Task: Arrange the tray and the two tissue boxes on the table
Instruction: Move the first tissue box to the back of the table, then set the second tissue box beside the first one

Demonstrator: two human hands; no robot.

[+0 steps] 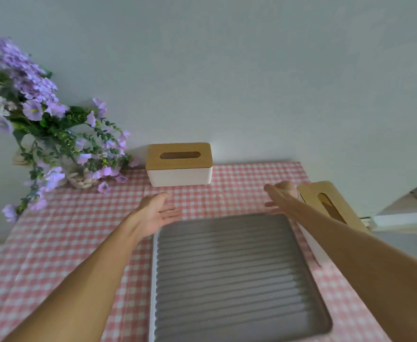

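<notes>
A grey ribbed tray [237, 275] with a white rim lies on the pink checked tablecloth, in front of me. One white tissue box [179, 166] with a wooden slotted lid stands upright at the back against the wall. A second tissue box [330, 208] with the same wooden lid sits at the table's right edge, partly hidden by my right forearm. My left hand [156, 212] hovers open, palm inward, above the tray's far left corner. Over the far right corner my right hand [280, 193] is open too, just left of the second box. Neither hand holds anything.
A woven vase of purple flowers [51, 134] fills the back left of the table. The plain wall runs right behind the table. The pink checked tablecloth [74, 238] covers the table, which ends just past the right box.
</notes>
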